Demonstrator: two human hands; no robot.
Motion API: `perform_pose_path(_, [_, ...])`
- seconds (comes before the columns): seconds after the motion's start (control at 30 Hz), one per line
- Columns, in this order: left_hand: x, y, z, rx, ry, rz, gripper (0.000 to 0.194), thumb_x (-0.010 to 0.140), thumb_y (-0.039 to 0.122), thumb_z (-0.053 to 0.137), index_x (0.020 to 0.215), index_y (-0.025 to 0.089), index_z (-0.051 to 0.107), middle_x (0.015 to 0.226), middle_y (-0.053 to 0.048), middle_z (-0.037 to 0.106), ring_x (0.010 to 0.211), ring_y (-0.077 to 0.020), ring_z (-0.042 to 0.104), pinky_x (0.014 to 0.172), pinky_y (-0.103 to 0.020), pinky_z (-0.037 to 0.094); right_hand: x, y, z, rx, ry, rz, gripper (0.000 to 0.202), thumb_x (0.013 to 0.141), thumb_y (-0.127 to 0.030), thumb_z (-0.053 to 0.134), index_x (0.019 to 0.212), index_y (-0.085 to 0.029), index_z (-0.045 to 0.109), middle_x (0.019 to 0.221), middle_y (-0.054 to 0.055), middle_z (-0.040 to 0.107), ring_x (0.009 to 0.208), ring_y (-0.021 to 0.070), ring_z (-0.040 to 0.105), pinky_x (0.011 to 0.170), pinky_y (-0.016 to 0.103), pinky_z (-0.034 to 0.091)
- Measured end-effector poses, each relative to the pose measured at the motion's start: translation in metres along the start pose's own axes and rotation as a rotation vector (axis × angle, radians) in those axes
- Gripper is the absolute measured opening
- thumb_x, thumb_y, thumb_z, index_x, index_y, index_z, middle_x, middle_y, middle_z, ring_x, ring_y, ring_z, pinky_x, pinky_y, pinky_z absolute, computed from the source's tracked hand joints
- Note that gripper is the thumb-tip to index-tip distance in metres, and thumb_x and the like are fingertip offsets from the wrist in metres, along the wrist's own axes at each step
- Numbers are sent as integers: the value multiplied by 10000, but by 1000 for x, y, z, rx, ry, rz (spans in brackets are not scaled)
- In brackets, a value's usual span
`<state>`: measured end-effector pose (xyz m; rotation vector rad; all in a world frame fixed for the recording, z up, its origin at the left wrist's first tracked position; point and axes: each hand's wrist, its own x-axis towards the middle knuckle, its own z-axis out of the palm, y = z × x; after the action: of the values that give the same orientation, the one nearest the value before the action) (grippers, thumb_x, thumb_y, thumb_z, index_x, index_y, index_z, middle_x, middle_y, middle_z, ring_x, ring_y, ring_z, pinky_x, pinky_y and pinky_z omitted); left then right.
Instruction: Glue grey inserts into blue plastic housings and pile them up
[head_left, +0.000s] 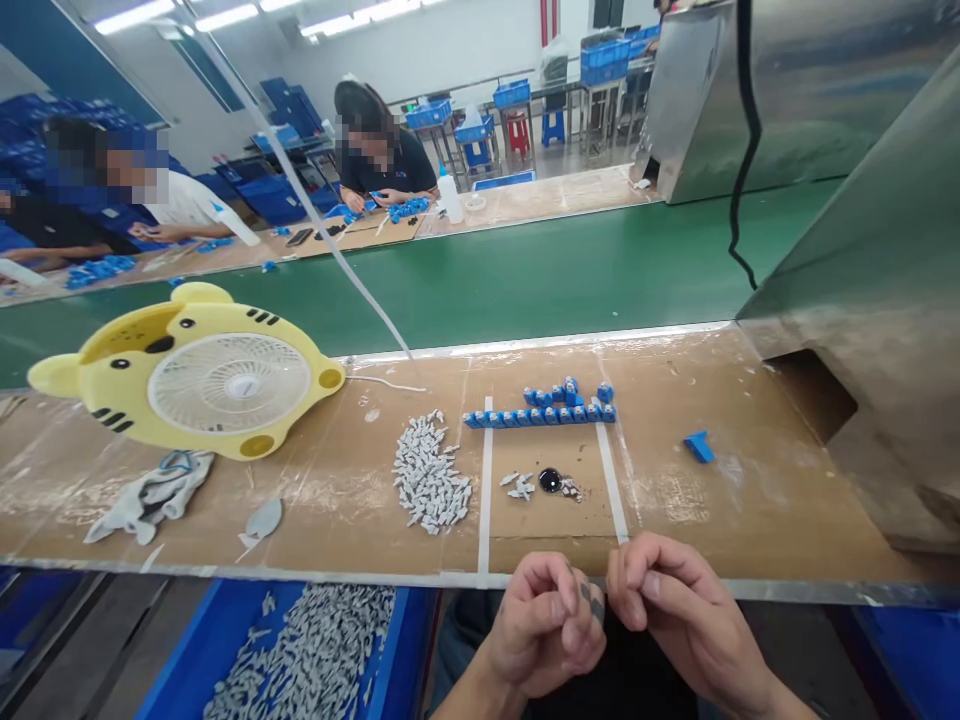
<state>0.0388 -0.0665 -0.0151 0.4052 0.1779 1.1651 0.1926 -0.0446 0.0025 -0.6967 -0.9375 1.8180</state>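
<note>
My left hand point(544, 625) is closed at the table's front edge, thumb and fingers pinched together. Grey patches show at its fingers, but I cannot tell whether they are tape or a small part. Close beside it, my right hand point(675, 600) is also closed, thumb against curled fingers; whatever it pinches is hidden. Just beyond the hands lie a few grey pieces point(519, 486), a small round dish of black liquid point(550, 481) and some dark-stained bits point(571, 488). Behind these, small blue parts point(540, 416) stand in a row, with several more blue parts point(559, 391) behind.
A heap of grey pieces point(431, 475) lies left of centre. Further left are a yellow fan point(315, 350) and a glove point(154, 500). A blue bin point(187, 640) of grey pieces sits below. A green belt point(525, 270) runs behind; a metal machine point(870, 330) stands right. People work opposite.
</note>
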Motion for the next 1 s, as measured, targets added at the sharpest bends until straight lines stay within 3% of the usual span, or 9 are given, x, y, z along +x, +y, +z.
perform_pose_path(0.17, [-7, 30, -20, 305, 156, 31, 168, 832, 310, 839, 786, 175, 750, 561, 35, 448, 501, -72, 348, 452, -147, 325, 3, -9, -44, -143, 152, -140, 273, 886, -463, 731, 771, -215, 717, 577, 13, 608, 559, 166, 547, 542, 272, 454])
perform_pose_path(0.27, [-12, 56, -28, 489, 333, 64, 203, 794, 328, 867, 754, 163, 756, 583, 15, 497, 535, -83, 411, 499, -175, 367, 10, -24, -80, -237, 301, -276, 237, 857, -453, 750, 775, -231, 730, 594, 13, 631, 568, 175, 574, 546, 280, 481])
perform_pose_path(0.43, [-13, 93, -25, 718, 593, 143, 346, 658, 421, 937, 683, 141, 734, 584, -5, 530, 547, -107, 436, 502, -214, 375, 25, -42, -126, -734, 552, -351, 219, 813, -448, 707, 778, -235, 744, 689, 42, 698, 632, 205, 640, 596, 305, 524])
perform_pose_path(0.57, [-7, 120, -28, 1011, 734, 157, 398, 613, 492, 911, 691, 148, 727, 584, -9, 563, 550, -124, 466, 537, -241, 398, 43, -33, -150, -1126, 552, -340, 329, 795, -502, 640, 902, -225, 781, 955, 109, 731, 650, 224, 655, 543, 338, 536])
perform_pose_path(0.63, [-4, 137, -35, 1305, 775, 148, 373, 680, 520, 819, 731, 162, 732, 624, -25, 617, 567, -147, 515, 574, -265, 435, 52, -24, -160, -1236, 533, -340, 394, 785, -533, 620, 970, -228, 789, 1022, 129, 721, 691, 252, 681, 578, 379, 565])
perform_pose_path(0.73, [4, 166, -50, 1829, 795, 98, 337, 814, 496, 600, 834, 188, 735, 784, -74, 722, 704, -221, 637, 673, -322, 506, 63, -11, -175, -1343, 457, -312, 393, 774, -536, 588, 940, -245, 794, 963, 132, 727, 758, 307, 712, 660, 442, 592])
perform_pose_path(0.87, [30, 202, -74, 2119, 867, -1, 236, 859, 320, 523, 901, 192, 717, 973, -108, 751, 913, -267, 675, 831, -364, 509, 72, -7, -184, -1309, 409, -263, 385, 759, -604, 566, 760, -268, 754, 856, 132, 731, 714, 323, 705, 602, 448, 584])
perform_pose_path(1.0, [61, 219, -93, 2292, 884, -202, 116, 852, 237, 600, 797, 197, 693, 874, -90, 733, 953, -276, 669, 869, -352, 476, 75, -13, -172, -1020, 506, -84, 426, 607, -661, 731, 732, -254, 725, 759, 97, 749, 631, 283, 691, 551, 385, 588])
